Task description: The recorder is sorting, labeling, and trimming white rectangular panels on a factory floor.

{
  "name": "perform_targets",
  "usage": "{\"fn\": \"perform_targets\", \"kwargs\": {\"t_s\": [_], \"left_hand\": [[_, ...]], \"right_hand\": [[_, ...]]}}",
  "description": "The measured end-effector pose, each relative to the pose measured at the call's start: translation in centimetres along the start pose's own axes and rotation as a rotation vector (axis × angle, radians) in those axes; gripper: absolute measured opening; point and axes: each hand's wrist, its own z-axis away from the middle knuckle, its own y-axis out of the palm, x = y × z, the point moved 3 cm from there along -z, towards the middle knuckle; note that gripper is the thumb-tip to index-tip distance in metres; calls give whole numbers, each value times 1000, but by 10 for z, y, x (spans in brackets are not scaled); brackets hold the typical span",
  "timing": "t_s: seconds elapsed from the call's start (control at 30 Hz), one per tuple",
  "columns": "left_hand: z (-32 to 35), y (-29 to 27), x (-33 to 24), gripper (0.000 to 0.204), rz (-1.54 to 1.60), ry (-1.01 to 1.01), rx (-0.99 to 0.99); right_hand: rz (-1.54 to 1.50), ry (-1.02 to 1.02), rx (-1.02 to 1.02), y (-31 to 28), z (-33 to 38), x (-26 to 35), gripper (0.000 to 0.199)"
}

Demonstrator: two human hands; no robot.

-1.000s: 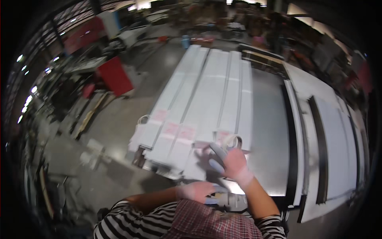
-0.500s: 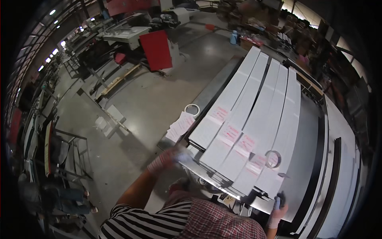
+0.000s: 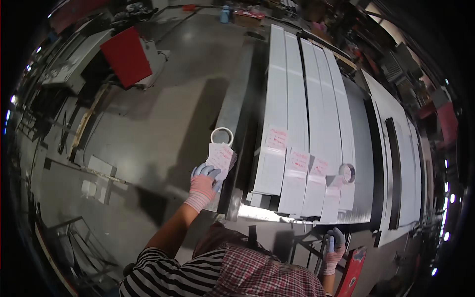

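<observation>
From my remote seat I count 2 gloved hands, left (image 3: pixel 203 181) and right (image 3: pixel 334 248), 2 tape rolls (image 3: pixel 222 128), 4 red-printed labels (image 3: pixel 278 138) laid in place, 1 pile of loose slips (image 3: pixel 220 154), 1 red panel (image 3: pixel 126 57) and 1 blue bottle (image 3: pixel 225 15).

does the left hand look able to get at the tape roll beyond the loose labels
Likely yes: the left hand is at the paper labels, and most of the tape roll lies uncovered.

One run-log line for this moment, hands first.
left hand: touching paper slips | right hand: near white panels, grip unclear | tape roll: beyond slips
</observation>
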Motion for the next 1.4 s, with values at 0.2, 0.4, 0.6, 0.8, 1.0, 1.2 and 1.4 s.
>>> {"fn": "perform_targets", "kwargs": {"t_s": [0.2, 0.4, 0.6, 0.8, 1.0, 1.2, 1.4], "left_hand": [[-19, 2, -10, 70, 37, 5, -205], [-58, 105, 82, 94, 796, -381, -144], [-32, 104, 87, 62, 1047, -393, 43], [-36, 99, 112, 95, 1298, -318, 117], [-45, 108, 99, 108, 1146, -62, 119], [-48, 81, 69, 80, 1360, 7, 319], [-63, 94, 125, 70, 1291, -90, 175]], "right_hand": [[55, -102, -177, -16, 104, -13, 34], [53, 204, -206, -22, 235, -93, 26], [399, 132, 222, 61, 252, -39, 24], [349, -384, 621, 227, 167, 61, 35], [709, -137, 465, 401, 96, 14, 44], [882, 25, 449, 442, 63, -46, 22], [456, 220, 224, 422, 152, -16, 31]]}}
